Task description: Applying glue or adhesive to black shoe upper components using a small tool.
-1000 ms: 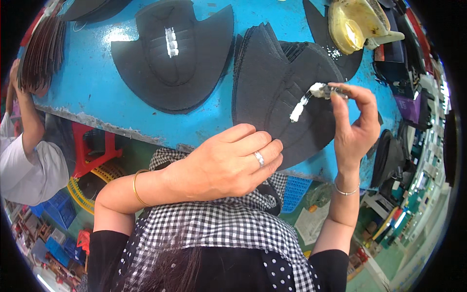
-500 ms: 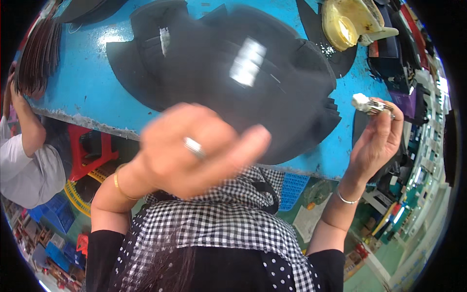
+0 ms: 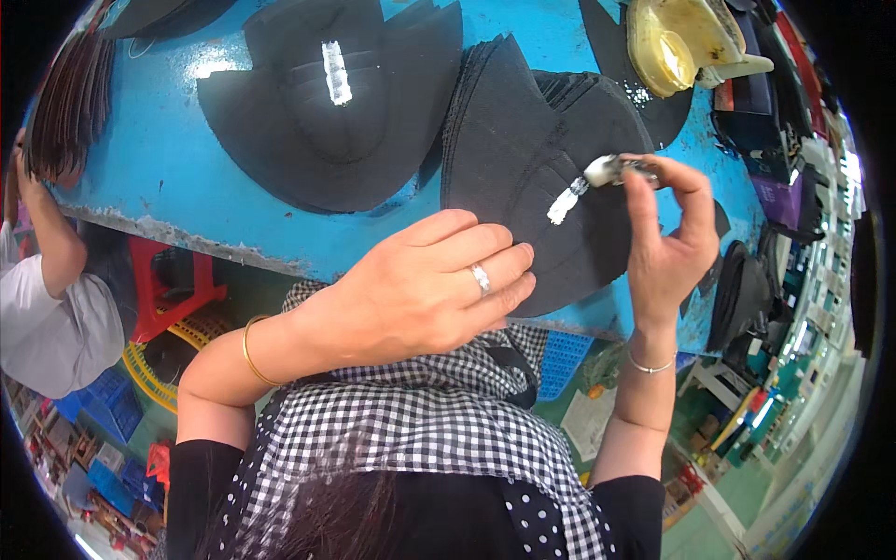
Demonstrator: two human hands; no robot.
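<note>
**White-tipped applicator [image 3: 600,171] at the streak on the right-hand black stack [image 3: 495,140]**

From my end of the feed, I see the right grip [image 3: 674,235] closed on the applicator, pinching its metallic body between thumb and fingers. The white tip points left and sits over the stack, at the far end of a short white streak [image 3: 564,203] on the top piece. I cannot tell whether tip and piece touch.

The left grip [image 3: 443,285] lies at the stack's near left edge, ringed fingers together and slightly bent. Its thumb is hidden, so I cannot tell whether it pinches anything.

On the blue bench [image 3: 159,149], just left of the stack, I have a second black pile [image 3: 317,154], its top piece bearing a white strip [image 3: 335,73]. To the far right, a yellowish tub [image 3: 642,37] stands by a black piece speckled white [image 3: 670,121].

At the far left I make out a co-worker's hand [image 3: 22,159] beside a bundle of dark sheets [image 3: 63,107]. A red stool [image 3: 149,303] stands below the bench's near edge.
</note>
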